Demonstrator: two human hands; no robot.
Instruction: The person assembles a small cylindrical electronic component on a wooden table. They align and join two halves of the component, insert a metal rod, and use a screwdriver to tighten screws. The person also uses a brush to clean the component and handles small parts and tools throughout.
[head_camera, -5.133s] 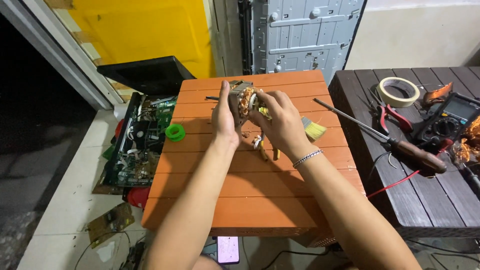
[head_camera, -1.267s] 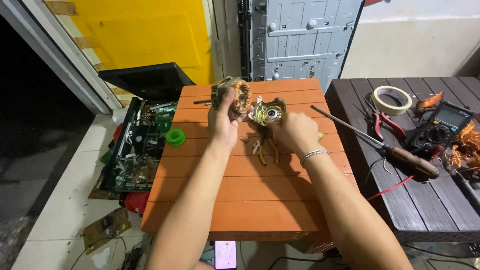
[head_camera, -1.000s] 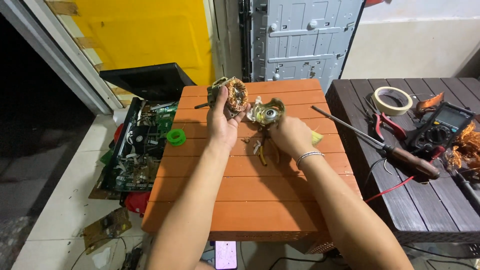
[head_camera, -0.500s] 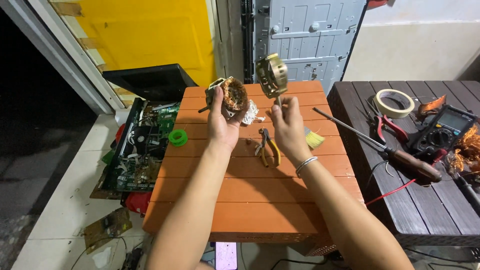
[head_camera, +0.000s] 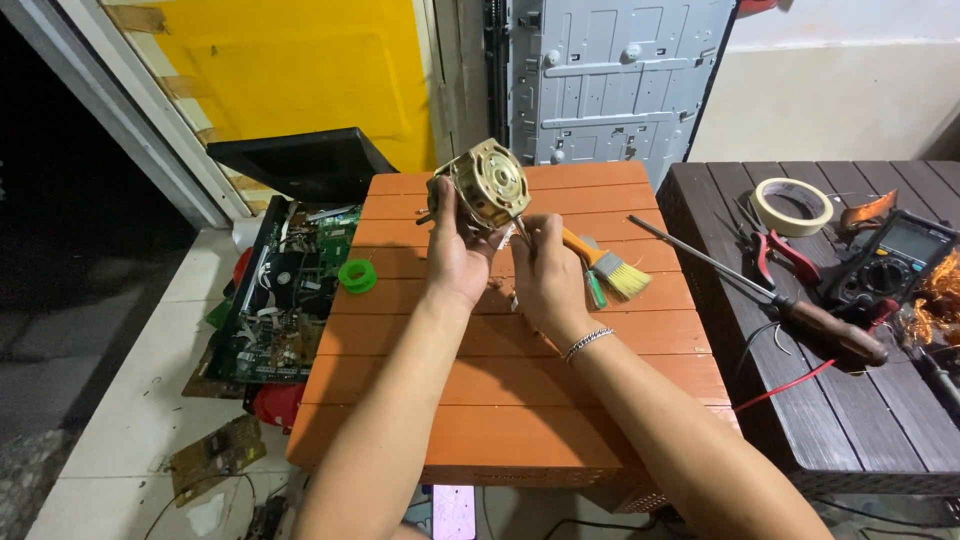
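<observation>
Left hand (head_camera: 455, 262) raised above the orange slatted worktop (head_camera: 500, 400), grip closed around a small electric motor (head_camera: 483, 192). Motor's brass-coloured vented end cover faces the camera; it is held clear of the surface, over the far half of the worktop, toward 12 o'clock from its centre.

Right hand (head_camera: 545, 275) just beside the left, at 3 o'clock of it. Grip closed, fingers pinched on something thin right under the motor; what it is cannot be told. Beaded bracelet (head_camera: 587, 343) on the right wrist.

On the orange worktop: a paintbrush (head_camera: 608, 271) with orange handle and pale bristles at 3 o'clock of the right hand, nearly touching it, bristles pointing away toward 4 o'clock. A green marker-like stick (head_camera: 595, 290) lies along the brush. A green ring-shaped spool (head_camera: 357, 275) at 9 o'clock of the left hand, well apart.

Dark slatted worktop (head_camera: 800, 400) to the right carries a long screwdriver with wooden handle (head_camera: 775, 300), a roll of masking tape (head_camera: 792, 205), red-handled pliers (head_camera: 775, 255), a multimeter (head_camera: 890, 262), a red wire (head_camera: 790, 385).

Floor at left: an open chassis with circuit boards (head_camera: 280, 300), a loose board (head_camera: 215, 455) near the 7 o'clock corner. Grey metal panel (head_camera: 610, 75) stands beyond at 12 o'clock.
</observation>
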